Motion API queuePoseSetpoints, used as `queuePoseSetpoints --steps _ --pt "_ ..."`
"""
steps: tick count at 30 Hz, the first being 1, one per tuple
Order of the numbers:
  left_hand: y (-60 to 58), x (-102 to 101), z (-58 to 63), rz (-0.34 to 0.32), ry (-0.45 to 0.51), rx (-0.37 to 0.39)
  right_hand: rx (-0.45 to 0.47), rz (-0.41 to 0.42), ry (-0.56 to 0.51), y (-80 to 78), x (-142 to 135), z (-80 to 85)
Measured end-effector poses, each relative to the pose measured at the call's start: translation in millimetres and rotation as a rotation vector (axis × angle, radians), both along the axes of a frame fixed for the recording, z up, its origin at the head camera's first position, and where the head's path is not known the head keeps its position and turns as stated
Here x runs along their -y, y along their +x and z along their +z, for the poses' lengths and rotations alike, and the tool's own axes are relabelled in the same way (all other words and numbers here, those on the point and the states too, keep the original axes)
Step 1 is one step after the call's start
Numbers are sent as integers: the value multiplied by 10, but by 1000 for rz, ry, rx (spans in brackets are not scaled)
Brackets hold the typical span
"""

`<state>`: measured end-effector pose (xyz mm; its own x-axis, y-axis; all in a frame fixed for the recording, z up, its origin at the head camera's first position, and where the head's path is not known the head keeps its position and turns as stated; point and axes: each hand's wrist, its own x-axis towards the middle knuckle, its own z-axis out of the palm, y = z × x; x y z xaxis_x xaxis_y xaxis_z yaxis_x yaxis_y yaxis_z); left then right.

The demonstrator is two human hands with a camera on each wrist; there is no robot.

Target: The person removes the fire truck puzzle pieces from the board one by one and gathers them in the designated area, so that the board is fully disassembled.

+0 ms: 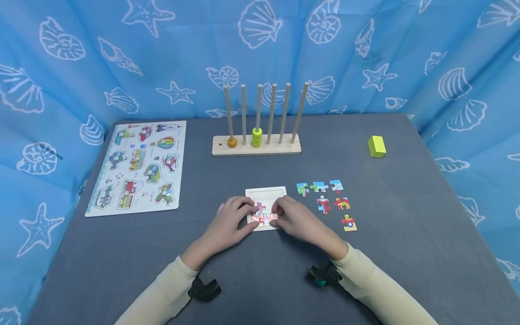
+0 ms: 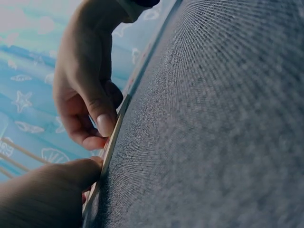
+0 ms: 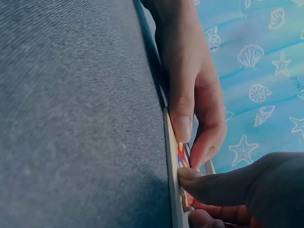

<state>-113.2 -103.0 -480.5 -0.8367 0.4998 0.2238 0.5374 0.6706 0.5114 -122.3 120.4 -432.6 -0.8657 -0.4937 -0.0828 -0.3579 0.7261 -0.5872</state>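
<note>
A small wooden puzzle tray (image 1: 266, 188) lies on the table, with several joined pink and red jigsaw pieces (image 1: 260, 217) in its lower left part. My left hand (image 1: 230, 222) rests over the tray's left side, thumb and fingertips spread on the pieces there. From the right, my right hand (image 1: 298, 220) pinches a puzzle piece (image 1: 273, 216) between thumb and bent fingers at the lower right of the joined ones; the fingers hide much of it. In the right wrist view both thumbs press low at the tray (image 3: 175, 190) edge, with colourful pieces (image 3: 183, 153) between them.
Several loose jigsaw pieces (image 1: 323, 204) lie to the right of the tray. Behind it stands a wooden peg rack (image 1: 260, 150) with orange and green beads. A picture puzzle board (image 1: 140, 167) is at left, a yellow-green block (image 1: 377, 146) at far right. A blue curtain (image 1: 183, 54) hangs behind.
</note>
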Motion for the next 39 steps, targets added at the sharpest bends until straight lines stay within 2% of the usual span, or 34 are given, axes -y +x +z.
queuePoseSetpoints --steps 13,21,24,31,39 --pt "-11 -2 8 6 -13 16 150 -32 -67 -81 22 38" --pt "-19 -1 -6 -7 -3 8 132 -1 -135 -77 -34 42" --pt "-20 9 -12 -2 -8 4 130 -15 -168 -95 -102 89" --pt "-18 9 -23 12 -31 9 110 -119 -150 -92 -473 270" --pt "-35 7 -38 -1 -8 -22 133 -245 -110 84 -1023 411"
